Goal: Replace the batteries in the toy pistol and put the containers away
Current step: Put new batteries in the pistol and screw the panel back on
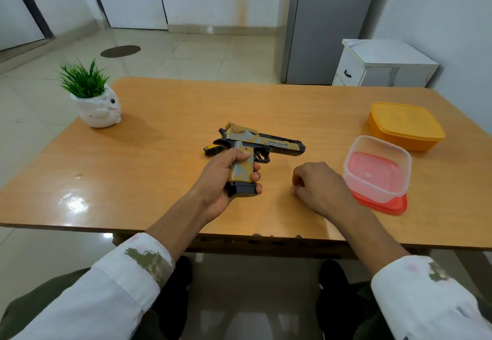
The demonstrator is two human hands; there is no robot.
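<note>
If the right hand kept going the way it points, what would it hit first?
The right hand would likely meet the pistol at its grip, held by the left hand; depth unclear.

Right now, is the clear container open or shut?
Open: the clear container stands on its red lid, with nothing covering its top.

I'm seeing an orange-brown wooden table [159, 180], smooth and glossy, with glare at lower left. The gold-and-grey plastic toy pistol [269, 141] looks satin, its black base matt. At right, the clear plastic tub [378, 140] looks faintly frosted; the opaque orange plastic lidded box [404, 127] looks smooth and dull. Upper left, the white owl-shaped pot [98, 111] looks like glazed ceramic.
</note>
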